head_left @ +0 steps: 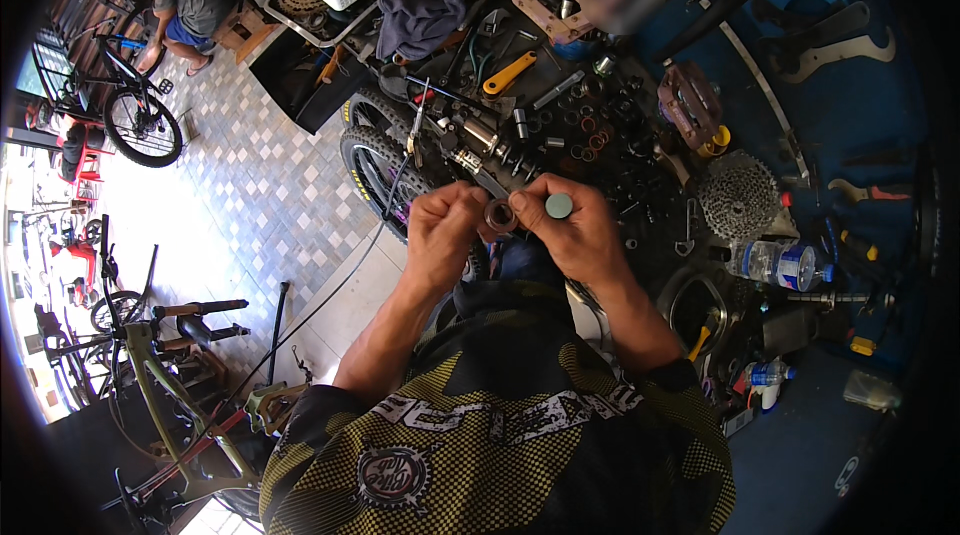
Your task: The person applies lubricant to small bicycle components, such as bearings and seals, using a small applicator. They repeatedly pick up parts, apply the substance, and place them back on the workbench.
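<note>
While loose orange rings [597, 142] lie unassembled, work seems unfinished, the left hand's [443, 230] grip pinching a brownish ring [502, 228], the right hand's [578, 233] closed around a green-ended handle [559, 206].

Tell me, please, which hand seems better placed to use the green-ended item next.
Likely the right: the right hand has the green-ended item in its grip, while the left hand is across from it, pinching at the brownish ring.

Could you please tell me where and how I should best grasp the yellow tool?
Grip the yellow tool across its middle, probably best from above, thumb and fingers on its long edges: it is long, narrow, and nothing visible covers it.
</note>
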Available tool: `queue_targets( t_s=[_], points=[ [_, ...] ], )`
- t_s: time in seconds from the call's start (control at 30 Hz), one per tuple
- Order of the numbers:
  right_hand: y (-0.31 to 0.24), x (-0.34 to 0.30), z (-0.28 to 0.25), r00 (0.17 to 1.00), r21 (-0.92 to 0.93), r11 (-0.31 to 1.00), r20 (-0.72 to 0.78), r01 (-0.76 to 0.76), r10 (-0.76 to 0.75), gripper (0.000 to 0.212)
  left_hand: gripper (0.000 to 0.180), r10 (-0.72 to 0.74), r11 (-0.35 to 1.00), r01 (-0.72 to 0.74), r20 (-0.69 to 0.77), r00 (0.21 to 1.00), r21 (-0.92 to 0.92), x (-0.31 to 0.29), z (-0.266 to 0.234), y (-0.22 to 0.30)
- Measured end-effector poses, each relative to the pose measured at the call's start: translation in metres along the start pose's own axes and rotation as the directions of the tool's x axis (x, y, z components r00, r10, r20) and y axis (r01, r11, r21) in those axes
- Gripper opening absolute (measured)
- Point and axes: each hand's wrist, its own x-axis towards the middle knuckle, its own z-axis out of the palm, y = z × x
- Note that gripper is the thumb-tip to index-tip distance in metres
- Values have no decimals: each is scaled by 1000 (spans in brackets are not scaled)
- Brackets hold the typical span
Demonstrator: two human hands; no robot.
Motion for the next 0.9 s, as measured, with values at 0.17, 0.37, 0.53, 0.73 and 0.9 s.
queue_targets(
  t_s=[0.17, 0.37, 0.53, 0.73, 0.9],
  points=[
    [2, -2, 2, 997, 109, 994, -81, 16, -7, 22, 28, -3, 994, 11, -78, 997, 105, 0, 20, 5],
    [-6, -2, 4, 981, -57, 993, -158, 102, -110, 21, 25, -32, 989, 24, -56, 998, -143, 1, 24, 4],
    [-1, -1, 3, 980, 13, 993, -165, 118, -114, 20, 22, -9, 996, 7, -32, 999, -84, 3, 26, 7],
    [-5, -2, -6, 998, 96, 995, -46, 37, -33, 16, 21, -11, 995, 5, -52, 999, -98, 3, 24, 3],
    [0, -2, -3, 921, -237, 914, -132, 329, -366, 36, 20, -50, 982, 31, -100, 994, -188, 3, 24, 1]
  ],
)
